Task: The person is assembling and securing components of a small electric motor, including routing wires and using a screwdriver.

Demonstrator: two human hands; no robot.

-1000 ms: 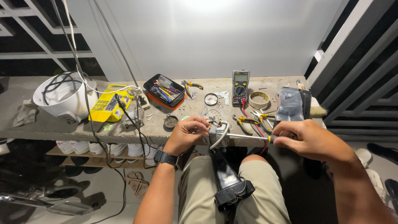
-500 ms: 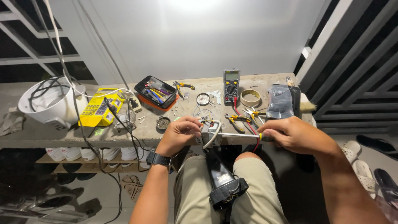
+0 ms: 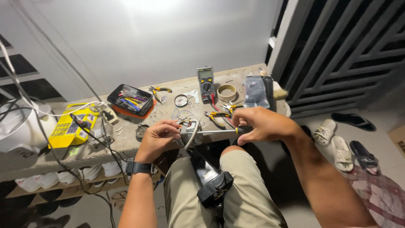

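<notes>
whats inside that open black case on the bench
The open black case holds a jumble of small tools with blue, red and yellow handles. Whatever lies beneath that top layer is covered, and the pieces are too small to tell apart.

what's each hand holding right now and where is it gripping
The right hand grips a screwdriver by its handle. The left hand holds a small wired part by its side; which part cannot be told.
</notes>
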